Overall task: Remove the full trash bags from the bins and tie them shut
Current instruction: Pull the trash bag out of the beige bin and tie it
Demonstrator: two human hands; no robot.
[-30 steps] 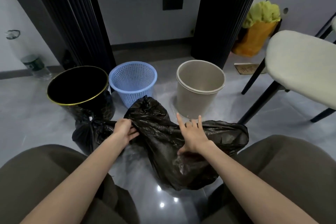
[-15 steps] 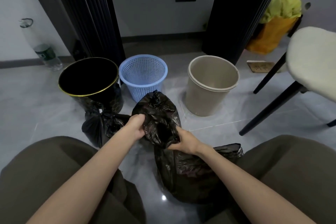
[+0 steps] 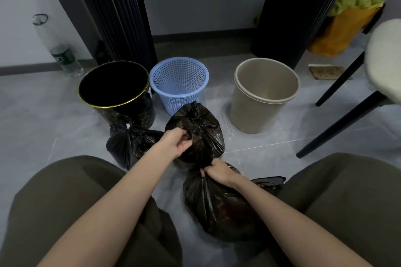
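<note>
On my feed the task's bag, the near bag point(image 3: 217, 206), lies on the floor point(image 3: 54, 119) at its near edge, between the person's knees. The right hand point(image 3: 218, 172) has its fingers curled tight round the gathered neck, the plastic puckering into folds below the fist. The left hand point(image 3: 179, 142) is higher and further out, fingers closed on a bunch of black film that runs up from that neck (it overlaps the bag behind, so I read it as the near bag's loose top, though the boundary is hard to make out). Just behind the hands stands the middle bag point(image 3: 201, 121), knotted at its top, and to its left the left bag point(image 3: 128, 145), also cinched, leans against the foot of the black bin point(image 3: 121, 112). Three bins stand in a row toward the floor's far edge: the black one with a gold rim on the left, the blue basket point(image 3: 180, 97) touching or nearly touching it, and the beige bin point(image 3: 253, 112) apart on the right; I see no liner in any of them. A chair point(image 3: 382, 60) stands at the right edge, and a plastic bottle point(image 3: 65, 58) sits by the wall at the far left.
</note>
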